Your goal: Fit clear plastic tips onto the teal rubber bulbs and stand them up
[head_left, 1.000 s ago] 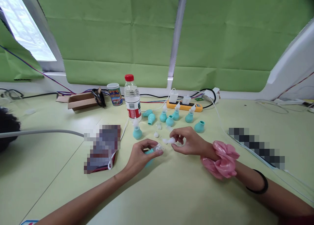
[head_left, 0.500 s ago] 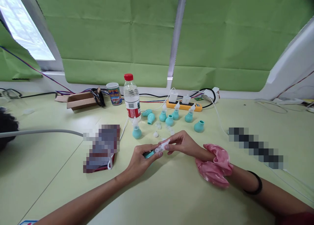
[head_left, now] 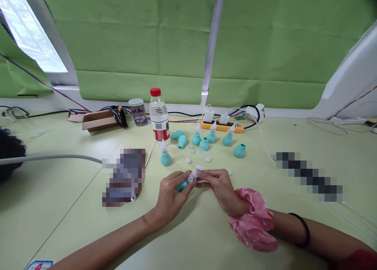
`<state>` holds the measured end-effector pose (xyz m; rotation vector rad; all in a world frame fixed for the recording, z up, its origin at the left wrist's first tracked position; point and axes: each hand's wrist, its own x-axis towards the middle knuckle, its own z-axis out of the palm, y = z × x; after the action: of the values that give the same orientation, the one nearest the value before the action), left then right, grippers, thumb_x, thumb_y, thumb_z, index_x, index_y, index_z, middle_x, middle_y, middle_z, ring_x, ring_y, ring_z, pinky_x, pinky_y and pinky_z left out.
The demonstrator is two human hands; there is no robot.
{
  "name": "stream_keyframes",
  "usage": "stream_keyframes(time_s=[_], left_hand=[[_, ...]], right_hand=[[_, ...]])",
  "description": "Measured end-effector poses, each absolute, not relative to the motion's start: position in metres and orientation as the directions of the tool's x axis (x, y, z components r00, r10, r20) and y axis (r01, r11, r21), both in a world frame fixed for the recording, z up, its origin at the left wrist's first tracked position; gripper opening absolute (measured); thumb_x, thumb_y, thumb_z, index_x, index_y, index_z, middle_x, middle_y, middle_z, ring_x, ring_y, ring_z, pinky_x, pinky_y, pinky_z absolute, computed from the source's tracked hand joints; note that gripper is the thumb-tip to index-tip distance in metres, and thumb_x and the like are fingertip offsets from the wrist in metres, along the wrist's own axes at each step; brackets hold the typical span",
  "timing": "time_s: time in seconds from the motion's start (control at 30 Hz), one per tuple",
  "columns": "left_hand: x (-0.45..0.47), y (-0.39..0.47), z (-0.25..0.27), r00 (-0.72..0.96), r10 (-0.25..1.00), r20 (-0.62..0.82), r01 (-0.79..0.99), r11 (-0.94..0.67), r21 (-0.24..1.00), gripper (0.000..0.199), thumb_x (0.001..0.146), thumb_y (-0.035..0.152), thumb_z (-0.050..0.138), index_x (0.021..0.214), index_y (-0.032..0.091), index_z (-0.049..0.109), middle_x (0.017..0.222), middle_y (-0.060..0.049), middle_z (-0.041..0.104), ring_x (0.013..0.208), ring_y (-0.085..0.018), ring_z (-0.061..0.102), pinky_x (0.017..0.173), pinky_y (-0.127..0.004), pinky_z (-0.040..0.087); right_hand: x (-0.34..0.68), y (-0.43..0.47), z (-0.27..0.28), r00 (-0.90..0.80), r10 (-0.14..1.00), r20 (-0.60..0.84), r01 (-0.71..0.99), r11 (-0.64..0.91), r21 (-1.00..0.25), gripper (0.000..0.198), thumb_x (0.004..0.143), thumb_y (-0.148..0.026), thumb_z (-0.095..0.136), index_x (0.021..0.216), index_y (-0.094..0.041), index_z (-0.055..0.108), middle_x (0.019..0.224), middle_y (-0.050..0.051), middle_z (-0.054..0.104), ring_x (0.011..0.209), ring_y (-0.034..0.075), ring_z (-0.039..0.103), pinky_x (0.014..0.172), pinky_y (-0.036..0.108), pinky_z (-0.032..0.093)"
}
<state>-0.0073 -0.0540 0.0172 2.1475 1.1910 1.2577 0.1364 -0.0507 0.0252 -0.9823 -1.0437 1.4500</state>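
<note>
My left hand [head_left: 173, 197] is closed around a teal squeeze bulb [head_left: 182, 186], partly covered by the fingers. A clear plastic nozzle [head_left: 193, 176] sits at the bulb's mouth, pinched by my right hand [head_left: 219, 185]. They look like parts of a nasal aspirator. Beyond the hands stands a teal bulb with a clear nozzle [head_left: 165, 157]. Several more such bulbs are behind, some fitted with nozzles. An open-topped bulb [head_left: 240, 150] rests to the right, another [head_left: 204, 144] in the middle. Small clear plastic pieces [head_left: 207, 159] lie between them and my hands.
A red-capped bottle [head_left: 159, 123], a can [head_left: 138, 112] and a cardboard box [head_left: 100, 121] with a black cable stand along the back. An orange power strip [head_left: 222, 126] holds white plugs. A blurred-out phone-like item [head_left: 126, 176] lies left. Dark hair shows at the left edge.
My right hand has turned and come a little lower, its wrist bending down. The nozzle now points more away from me. A small clear piece shows beyond my right hand.
</note>
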Motion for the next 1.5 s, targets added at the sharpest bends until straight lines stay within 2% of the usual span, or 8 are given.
stream_keyframes(time_s=[0.37,0.53,0.73,0.9,1.03,1.17,1.37,1.5], left_hand=[[-0.016,-0.048,0.010,0.453,0.440,0.775,0.558,-0.818,0.139,0.021,0.075,0.012,0.052,0.096,0.008,0.054,0.064,-0.006,0.058,0.055,-0.013,0.049,0.049,-0.024,0.040],[-0.017,-0.042,0.009,0.449,0.477,0.755,0.498,-0.836,0.232,0.023,0.076,0.013,0.052,0.099,0.012,0.052,0.066,-0.005,0.058,0.057,-0.013,0.049,0.051,-0.024,0.041],[-0.023,-0.038,0.017,0.459,0.557,0.692,0.467,-0.814,0.345,0.041,0.076,0.022,0.055,0.114,0.014,0.043,0.097,-0.011,0.060,0.085,-0.019,0.053,0.073,-0.032,0.046],[-0.021,-0.037,0.013,0.578,0.646,0.499,0.584,-0.754,0.300,0.047,0.081,0.026,0.044,0.124,0.015,0.032,0.127,-0.014,0.039,0.114,-0.025,0.038,0.090,-0.040,0.037],[-0.018,-0.035,0.007,0.698,0.648,0.306,0.614,-0.761,0.209,0.041,0.084,0.028,0.037,0.123,0.017,0.036,0.135,-0.013,0.027,0.125,-0.028,0.021,0.095,-0.048,0.029],[-0.019,-0.034,0.006,0.738,0.635,0.230,0.605,-0.773,0.190,0.036,0.087,0.021,0.028,0.122,0.018,0.036,0.130,-0.011,0.037,0.125,-0.026,0.020,0.095,-0.049,0.028],[-0.020,-0.026,0.002,0.690,0.645,0.328,0.590,-0.764,0.261,0.027,0.086,0.016,0.032,0.102,0.018,0.054,0.114,-0.007,0.054,0.114,-0.023,0.038,0.090,-0.039,0.038],[-0.021,-0.021,-0.003,0.620,0.662,0.422,0.579,-0.748,0.323,0.018,0.082,0.018,0.042,0.085,0.017,0.060,0.094,-0.008,0.060,0.093,-0.020,0.048,0.075,-0.032,0.045]], right_hand=[[0.145,-0.053,0.040,-0.336,0.927,-0.164,-0.183,-0.235,-0.955,0.024,0.065,-0.032,0.064,0.076,-0.011,0.069,0.070,0.009,0.064,0.069,0.017,0.060,0.062,0.031,0.050],[0.147,-0.047,0.040,-0.309,0.942,-0.133,-0.077,-0.164,-0.983,0.025,0.063,-0.035,0.064,0.073,-0.012,0.069,0.066,0.007,0.065,0.065,0.018,0.060,0.060,0.031,0.050],[0.154,-0.038,0.050,-0.089,0.956,0.279,0.170,0.291,-0.942,0.016,0.060,-0.032,0.067,0.065,-0.016,0.069,0.067,0.004,0.067,0.062,0.020,0.061,0.060,0.032,0.051],[0.189,-0.010,0.071,0.162,0.816,0.555,0.377,0.468,-0.799,0.017,0.064,-0.033,0.063,0.069,-0.017,0.066,0.070,0.004,0.066,0.061,0.019,0.061,0.059,0.031,0.051],[0.217,0.018,0.072,0.150,0.770,0.620,0.637,0.404,-0.657,0.023,0.066,-0.036,0.059,0.070,-0.014,0.065,0.067,0.005,0.065,0.055,0.016,0.058,0.056,0.029,0.049],[0.231,0.036,0.060,-0.008,0.872,0.490,0.777,0.314,-0.546,0.024,0.071,-0.035,0.051,0.069,-0.015,0.064,0.067,0.004,0.065,0.056,0.016,0.058,0.060,0.028,0.046],[0.238,0.041,0.057,0.068,0.867,0.494,0.901,0.159,-0.403,0.028,0.071,-0.035,0.050,0.088,-0.017,0.062,0.076,0.003,0.064,0.061,0.016,0.058,0.063,0.029,0.043],[0.236,0.036,0.062,0.062,0.780,0.623,0.962,0.120,-0.246,0.036,0.069,-0.037,0.051,0.100,-0.019,0.056,0.095,0.006,0.059,0.069,0.019,0.057,0.058,0.029,0.041]])
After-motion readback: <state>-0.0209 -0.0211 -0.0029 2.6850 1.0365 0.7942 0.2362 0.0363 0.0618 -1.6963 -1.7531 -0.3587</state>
